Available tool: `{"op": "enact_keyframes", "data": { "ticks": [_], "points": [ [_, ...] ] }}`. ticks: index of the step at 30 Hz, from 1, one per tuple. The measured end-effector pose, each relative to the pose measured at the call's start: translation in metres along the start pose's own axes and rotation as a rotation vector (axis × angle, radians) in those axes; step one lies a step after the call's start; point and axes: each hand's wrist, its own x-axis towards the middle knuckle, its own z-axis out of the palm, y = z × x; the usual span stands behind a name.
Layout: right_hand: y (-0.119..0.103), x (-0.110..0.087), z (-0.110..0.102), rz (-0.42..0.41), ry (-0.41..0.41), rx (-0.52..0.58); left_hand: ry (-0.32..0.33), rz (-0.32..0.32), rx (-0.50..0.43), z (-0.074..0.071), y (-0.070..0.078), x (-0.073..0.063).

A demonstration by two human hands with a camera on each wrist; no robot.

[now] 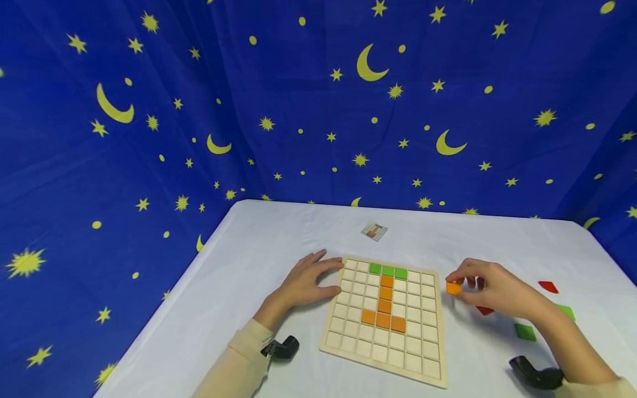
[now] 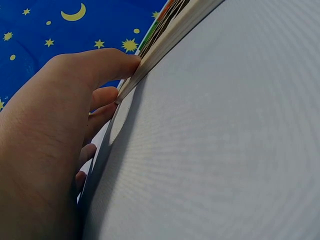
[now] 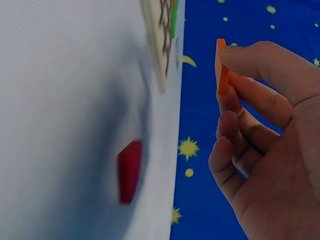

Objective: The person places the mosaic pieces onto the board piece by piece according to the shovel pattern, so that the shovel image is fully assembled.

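Observation:
A wooden grid board [image 1: 363,349] lies on the white table, with three green square tiles [image 1: 387,270] in its far row and several orange square tiles [image 1: 385,306] below them, forming a stem and a short crossbar. My left hand [image 1: 304,281] touches the board's left edge, thumb and fingers spread; in the left wrist view the thumb [image 2: 112,66] presses on the rim. My right hand [image 1: 490,284] pinches an orange tile [image 3: 222,66] between thumb and fingers, raised above the table just right of the board.
A small pattern card [image 1: 374,231] lies beyond the board. Around the right forearm are red pieces [image 1: 548,287] and green pieces [image 1: 525,332]; another red piece [image 3: 129,172] lies under the right hand. A blue curtain [image 1: 308,110] with stars and moons surrounds the table.

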Motion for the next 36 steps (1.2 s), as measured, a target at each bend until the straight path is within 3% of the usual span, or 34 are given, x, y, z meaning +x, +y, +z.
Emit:
{"op": "enact_keyframes", "data": {
  "ticks": [25, 31, 36],
  "points": [
    [-0.025, 0.013, 0.025, -0.129, -0.024, -0.013, 0.005, 0.023, 0.005, 0.0, 0.0, 0.0],
    [-0.033, 0.015, 0.032, -0.156, -0.019, 0.029, -0.007, 0.005, -0.001, -0.001, 0.0, 0.001],
    [-0.039, 0.017, 0.043, -0.194, -0.073, 0.1, -0.009, 0.001, -0.013, -0.001, 0.0, 0.0]
  ]
}}
